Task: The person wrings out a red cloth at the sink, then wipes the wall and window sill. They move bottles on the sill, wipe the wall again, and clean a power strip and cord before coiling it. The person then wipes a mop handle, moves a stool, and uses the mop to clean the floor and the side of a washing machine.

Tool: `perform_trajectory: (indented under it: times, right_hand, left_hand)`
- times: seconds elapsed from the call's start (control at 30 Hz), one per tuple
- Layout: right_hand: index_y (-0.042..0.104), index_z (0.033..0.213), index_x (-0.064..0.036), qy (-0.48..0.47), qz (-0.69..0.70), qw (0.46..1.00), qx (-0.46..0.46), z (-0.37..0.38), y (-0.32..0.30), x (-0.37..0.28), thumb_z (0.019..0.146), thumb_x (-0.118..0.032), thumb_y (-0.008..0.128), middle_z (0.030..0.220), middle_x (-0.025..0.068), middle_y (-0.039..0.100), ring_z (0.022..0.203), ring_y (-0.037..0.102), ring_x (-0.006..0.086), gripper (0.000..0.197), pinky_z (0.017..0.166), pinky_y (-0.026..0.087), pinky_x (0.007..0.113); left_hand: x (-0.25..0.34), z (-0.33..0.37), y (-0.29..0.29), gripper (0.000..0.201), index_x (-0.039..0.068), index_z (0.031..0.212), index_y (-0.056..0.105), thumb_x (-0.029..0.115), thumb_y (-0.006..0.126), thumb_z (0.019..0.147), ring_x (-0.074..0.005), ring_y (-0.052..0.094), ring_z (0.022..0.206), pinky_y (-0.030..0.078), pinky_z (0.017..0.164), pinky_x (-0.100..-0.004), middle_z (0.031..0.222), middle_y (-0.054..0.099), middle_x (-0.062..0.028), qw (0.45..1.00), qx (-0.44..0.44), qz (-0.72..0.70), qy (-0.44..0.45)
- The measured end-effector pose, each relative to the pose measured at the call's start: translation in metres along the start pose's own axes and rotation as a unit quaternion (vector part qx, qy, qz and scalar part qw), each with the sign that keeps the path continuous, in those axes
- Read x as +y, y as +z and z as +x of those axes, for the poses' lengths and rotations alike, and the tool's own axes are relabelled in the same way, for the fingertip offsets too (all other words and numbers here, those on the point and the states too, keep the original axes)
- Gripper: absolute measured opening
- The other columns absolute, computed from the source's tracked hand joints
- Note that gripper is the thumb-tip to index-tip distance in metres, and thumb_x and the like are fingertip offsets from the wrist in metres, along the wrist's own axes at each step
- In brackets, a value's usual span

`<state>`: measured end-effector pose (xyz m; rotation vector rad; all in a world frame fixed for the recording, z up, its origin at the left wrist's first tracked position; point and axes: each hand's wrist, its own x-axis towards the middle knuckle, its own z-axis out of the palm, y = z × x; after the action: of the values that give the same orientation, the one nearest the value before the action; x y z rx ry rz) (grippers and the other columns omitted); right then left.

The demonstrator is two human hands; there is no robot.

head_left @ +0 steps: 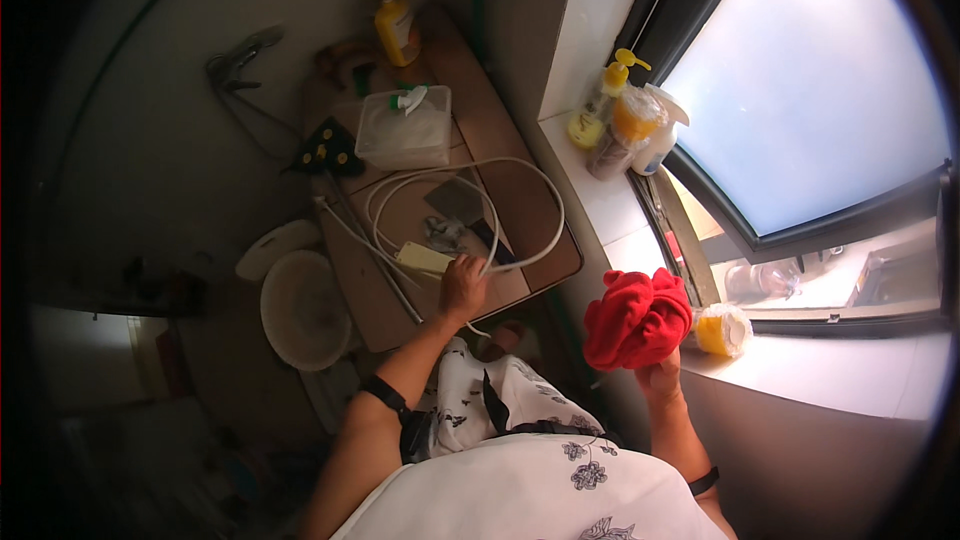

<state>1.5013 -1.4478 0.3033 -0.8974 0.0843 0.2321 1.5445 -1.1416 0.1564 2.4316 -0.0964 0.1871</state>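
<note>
My right hand (660,377) grips a bunched red cloth (636,320) from below, in front of the window sill. The cloth hides most of its fingers. Over the front part of the brown table, my left hand (464,290) has its fingers bent at the right end of a pale yellow, block-shaped thing (421,259) and appears to hold it. A white hose (553,202) lies in loops on the table, one strand running close by that hand. Behind the yellow thing are a crumpled clear plastic piece (443,232) and a dark grey flat square (455,201).
On the brown table (520,180) stand a clear plastic box (405,135) and a yellow pump bottle (396,30). Several bottles, one a white spray bottle (660,135), line the sill beside the tilted window (810,90). A toilet (305,310) is at the left.
</note>
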Motion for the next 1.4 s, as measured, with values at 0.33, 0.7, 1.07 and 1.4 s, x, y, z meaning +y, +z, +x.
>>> perform_trajectory:
  times: [0.33,0.7,1.07,1.4]
  right_hand:
    - [0.037,0.127,-0.0047,-0.014,0.020,0.999,-0.024,0.001,0.000,0.002,0.075,-0.017,0.064,0.121,0.0094,0.049,0.111,0.050,0.0216,0.060,0.097,0.040,0.035]
    - [0.038,0.127,-0.0051,-0.091,-0.017,0.994,-0.053,0.022,0.024,-0.035,0.071,-0.017,0.067,0.120,0.0092,0.050,0.110,0.051,0.0215,0.064,0.095,0.042,0.035]
    - [0.041,0.128,-0.0011,-0.236,-0.098,0.961,-0.105,0.073,0.097,-0.089,0.062,-0.024,0.074,0.119,0.0097,0.053,0.107,0.053,0.0207,0.077,0.095,0.040,0.033]
    - [0.043,0.126,-0.0043,-0.414,-0.547,0.701,-0.197,0.089,0.225,-0.156,0.057,-0.025,0.081,0.103,0.0150,0.061,0.098,0.059,0.0241,0.081,0.082,0.048,0.034]
  left_hand:
    - [0.003,0.132,-0.185,0.023,0.001,0.093,0.057,0.023,0.059,0.087,-0.0233,0.060,0.063,0.044,0.056,-0.0335,0.068,0.057,-0.0179,0.956,0.267,-0.006,0.120]
    - [0.095,0.200,-0.339,0.023,-0.002,0.092,0.055,0.021,0.057,0.088,-0.0150,0.051,0.062,0.041,0.060,-0.0298,0.066,0.053,-0.0116,0.983,0.100,0.054,0.142]
    - [0.235,0.184,-0.373,0.018,-0.002,0.088,0.058,0.015,0.059,0.084,-0.0109,0.048,0.066,0.040,0.062,-0.0294,0.068,0.054,-0.0050,0.976,-0.106,0.134,0.137]
    - [0.288,0.146,-0.306,0.021,0.003,0.092,0.062,0.004,0.055,0.072,-0.0336,0.061,0.085,0.047,0.076,-0.0381,0.085,0.065,-0.0146,0.935,-0.079,0.070,0.339]
